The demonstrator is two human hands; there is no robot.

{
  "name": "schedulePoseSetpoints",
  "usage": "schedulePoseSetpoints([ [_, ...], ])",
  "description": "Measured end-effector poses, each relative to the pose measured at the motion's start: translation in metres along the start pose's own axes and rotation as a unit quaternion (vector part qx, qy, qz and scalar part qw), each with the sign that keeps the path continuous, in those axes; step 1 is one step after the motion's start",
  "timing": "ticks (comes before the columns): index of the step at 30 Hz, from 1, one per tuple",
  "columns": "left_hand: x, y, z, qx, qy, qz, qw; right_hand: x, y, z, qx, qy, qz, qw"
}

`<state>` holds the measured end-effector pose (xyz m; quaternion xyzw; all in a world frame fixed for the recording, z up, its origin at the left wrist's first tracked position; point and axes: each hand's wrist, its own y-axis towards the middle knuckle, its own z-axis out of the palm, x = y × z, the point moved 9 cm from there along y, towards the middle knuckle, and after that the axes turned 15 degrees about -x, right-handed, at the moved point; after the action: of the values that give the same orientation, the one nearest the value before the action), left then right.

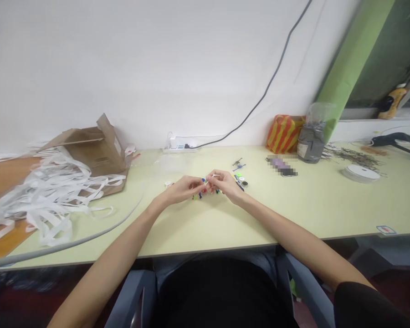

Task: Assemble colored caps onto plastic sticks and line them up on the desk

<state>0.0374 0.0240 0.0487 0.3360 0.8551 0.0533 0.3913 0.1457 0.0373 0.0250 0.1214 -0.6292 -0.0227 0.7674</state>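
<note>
Both hands meet over the middle of the table, fingertips nearly touching. My left hand point(186, 189) is closed in a pinch; what its fingers hold is too small to make out. My right hand point(227, 186) pinches a small thin white piece point(216, 175) between thumb and finger. Under and around the fingers lie small colourful plastic pieces point(200, 196) in red, blue and green, partly hidden by the hands. Beside my right hand are a round black piece point(245, 183) and a bright green piece point(238, 175). Farther back rests a small blue piece point(239, 167).
On the left, white ribbon strips point(51, 196) spill beside an open cardboard box point(92, 150). A grey hose point(99, 232) crosses the left front. A power strip point(177, 145) sits against the wall. At right are a striped bag point(283, 133), a grey container point(310, 143) and a white ribbon roll point(361, 173).
</note>
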Motion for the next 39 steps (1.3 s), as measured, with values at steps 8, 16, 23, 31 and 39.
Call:
schedulePoseSetpoints([
  [8, -0.007, -0.002, -0.001, -0.018, 0.084, 0.049, 0.995, -0.004, 0.006, -0.006, -0.025, 0.032, 0.013, 0.999],
  [16, -0.022, -0.002, -0.002, -0.019, 0.172, 0.094, 0.980, -0.007, 0.003, -0.006, -0.027, 0.021, 0.023, 0.999],
  [23, 0.039, -0.004, -0.069, -0.048, 0.313, -0.024, 0.948, -0.003, 0.009, -0.023, -0.090, 0.000, 0.010, 0.996],
  [31, 0.098, -0.018, -0.076, 0.039, 0.281, -0.126, 0.951, -0.006, 0.009, -0.020, -0.063, -0.017, 0.005, 0.998],
  [39, 0.110, -0.020, -0.057, 0.074, 0.286, -0.149, 0.944, -0.004, 0.009, -0.018, -0.047, -0.020, 0.005, 0.999],
])
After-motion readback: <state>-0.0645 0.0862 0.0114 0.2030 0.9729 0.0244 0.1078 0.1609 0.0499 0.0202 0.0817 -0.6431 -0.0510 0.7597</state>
